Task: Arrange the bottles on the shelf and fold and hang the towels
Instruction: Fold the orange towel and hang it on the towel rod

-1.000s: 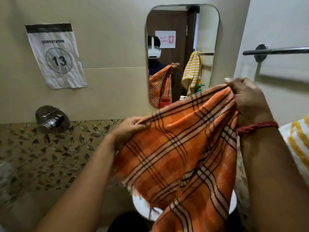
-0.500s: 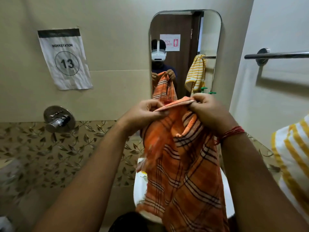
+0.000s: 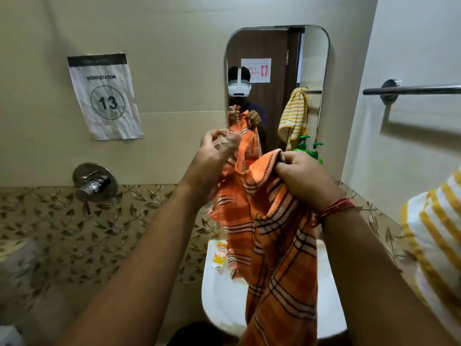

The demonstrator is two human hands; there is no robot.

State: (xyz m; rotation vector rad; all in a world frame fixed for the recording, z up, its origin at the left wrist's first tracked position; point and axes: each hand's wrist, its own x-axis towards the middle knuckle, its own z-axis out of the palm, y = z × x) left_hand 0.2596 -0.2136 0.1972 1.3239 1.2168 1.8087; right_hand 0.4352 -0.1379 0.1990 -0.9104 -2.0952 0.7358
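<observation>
Two hands at orange plaid towel (image 3: 272,236), right hand (image 3: 301,178) fingers pinching its edge, left hand (image 3: 214,156) blurred, grip unclear

My right hand (image 3: 299,181) pinches the bunched top edge of the orange checked towel (image 3: 272,240), which hangs over the white basin (image 3: 217,293), while my left hand (image 3: 214,156), motion-blurred, is at the towel's other edge, grip indiscernible.

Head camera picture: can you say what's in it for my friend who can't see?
Two bare hands hold an orange plaid towel over a white sink; the right hand grips a bunched top edge, and the left hand is blurred beside it. Ahead is a wall mirror, with a bare towel bar and a yellow striped towel to the right.
</observation>
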